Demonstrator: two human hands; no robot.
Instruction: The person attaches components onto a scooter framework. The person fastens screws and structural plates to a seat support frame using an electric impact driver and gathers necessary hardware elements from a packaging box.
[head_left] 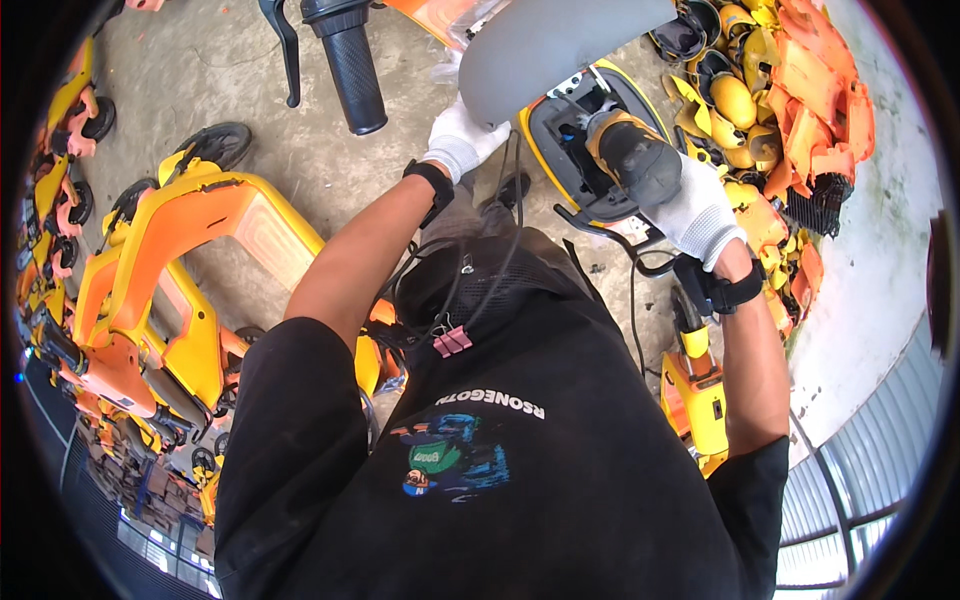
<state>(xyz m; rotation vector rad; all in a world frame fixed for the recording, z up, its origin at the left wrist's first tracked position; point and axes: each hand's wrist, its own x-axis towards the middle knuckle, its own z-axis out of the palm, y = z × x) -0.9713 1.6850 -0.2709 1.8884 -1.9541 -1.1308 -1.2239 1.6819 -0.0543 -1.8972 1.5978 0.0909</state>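
A dark grey seat (560, 55) stands tilted up, its metal hinge bracket (568, 84) showing at the lower edge. My left hand (462, 140), in a white glove, grips the seat's near left edge, with some fingers hidden behind it. In my gloved right hand (695, 205) is a power drill (640, 160), its body dark and yellow. The drill points away from me, over a black, yellow-rimmed seat compartment (545, 172) of an electric bike. Its tip is hard to make out near the hinge.
A black handlebar grip (352, 85) with a brake lever (285, 50) is at the top left. Yellow and orange bike frames (190, 290) fill the left side. Helmets (733, 100) and orange body panels (820, 90) are heaped at the right. A black cable (518, 210) hangs before me.
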